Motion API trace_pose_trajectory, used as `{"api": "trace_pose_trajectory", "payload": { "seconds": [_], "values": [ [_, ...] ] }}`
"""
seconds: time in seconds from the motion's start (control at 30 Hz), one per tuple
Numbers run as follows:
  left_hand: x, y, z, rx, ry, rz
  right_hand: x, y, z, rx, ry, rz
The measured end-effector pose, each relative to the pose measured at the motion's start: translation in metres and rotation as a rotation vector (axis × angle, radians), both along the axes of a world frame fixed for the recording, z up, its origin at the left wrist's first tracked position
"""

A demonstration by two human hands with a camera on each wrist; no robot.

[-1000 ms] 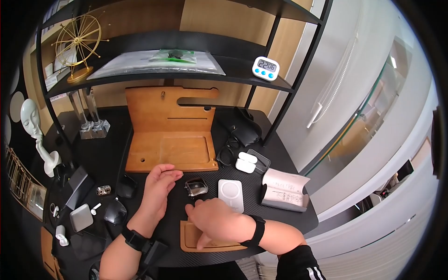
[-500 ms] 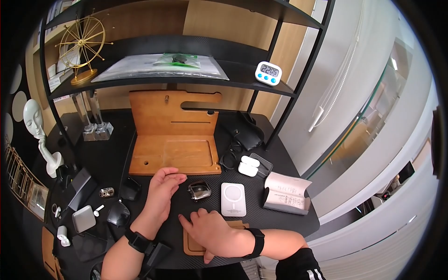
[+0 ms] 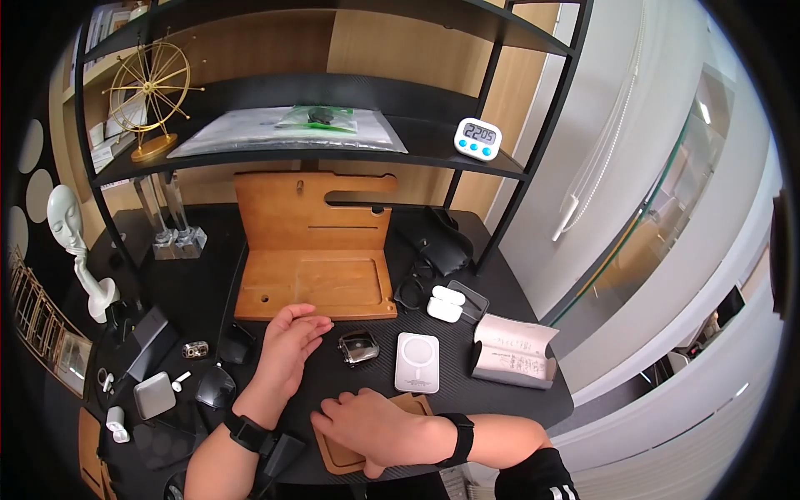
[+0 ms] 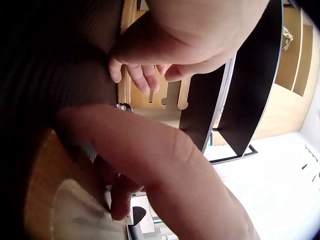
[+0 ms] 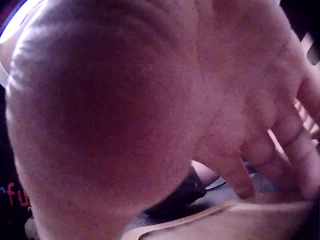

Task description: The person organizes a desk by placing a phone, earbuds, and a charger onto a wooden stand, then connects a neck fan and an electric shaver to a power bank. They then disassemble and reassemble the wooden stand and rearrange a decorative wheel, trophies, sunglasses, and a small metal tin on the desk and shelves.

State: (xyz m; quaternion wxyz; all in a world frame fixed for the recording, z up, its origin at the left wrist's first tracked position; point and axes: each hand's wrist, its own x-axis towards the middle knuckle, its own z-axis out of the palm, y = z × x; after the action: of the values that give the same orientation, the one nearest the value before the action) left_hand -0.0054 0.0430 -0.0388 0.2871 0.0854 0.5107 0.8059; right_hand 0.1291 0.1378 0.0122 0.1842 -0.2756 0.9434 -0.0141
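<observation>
A small wooden tray [image 3: 414, 405] with a recessed middle lies slanted at the desk's front edge. My right hand [image 3: 375, 427] spans it from above, gripping across it with the thumb at the near edge and the fingers at the far side. Part of the tray is hidden under the palm. In the right wrist view, the fingertips are right at the tray's rim [image 5: 235, 207]. My left hand [image 3: 287, 350] holds nothing, its fingers loosely bent beside a watch-like item with a shiny case [image 3: 358, 347]. A white magnetic power bank [image 3: 417, 363] lies beyond my right hand.
A wooden docking stand [image 3: 312, 237] stands at the back under a black shelf [image 3: 333, 160]. To the right are white earbuds in a case [image 3: 446, 304] and an opened glasses case [image 3: 514, 350]. Sunglasses [image 3: 217, 386] and a silver case [image 3: 155, 395] lie left.
The small wooden tray has turned at an angle and shifted slightly left and nearer, with my right hand on it. My left hand keeps nearly the same place.
</observation>
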Motion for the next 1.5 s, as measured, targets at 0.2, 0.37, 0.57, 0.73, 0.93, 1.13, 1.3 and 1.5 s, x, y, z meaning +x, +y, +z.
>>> {"api": "trace_pose_trajectory", "payload": {
  "seconds": [0.2,0.37,0.57,0.73,0.93,1.13,1.3,1.5],
  "values": [
    [-0.004,-0.005,0.006,0.031,-0.044,-0.023,-0.005,0.013,0.01,-0.159,0.061,0.02],
    [-0.004,-0.007,0.014,0.101,-0.028,-0.087,-0.014,0.032,0.035,-0.335,0.093,-0.08],
    [0.016,-0.01,0.019,0.08,0.251,-0.429,-0.022,0.059,0.059,-0.599,0.289,-0.173],
    [0.03,-0.01,0.025,0.086,0.436,-0.411,-0.019,0.064,0.066,-0.56,0.395,-0.262],
    [0.025,-0.006,0.016,0.244,0.373,-0.467,-0.021,0.06,0.064,-0.336,0.615,-0.326],
    [0.026,-0.001,0.024,-0.022,0.386,-0.447,-0.032,0.064,0.049,-0.323,0.703,-0.251],
    [0.016,-0.004,0.022,0.226,0.048,-0.212,-0.042,0.07,0.044,-0.277,0.942,-0.276],
    [-0.002,-0.006,0.018,0.338,-0.048,-0.05,-0.077,0.1,-0.006,-1.08,0.631,-0.673]
  ]
}}
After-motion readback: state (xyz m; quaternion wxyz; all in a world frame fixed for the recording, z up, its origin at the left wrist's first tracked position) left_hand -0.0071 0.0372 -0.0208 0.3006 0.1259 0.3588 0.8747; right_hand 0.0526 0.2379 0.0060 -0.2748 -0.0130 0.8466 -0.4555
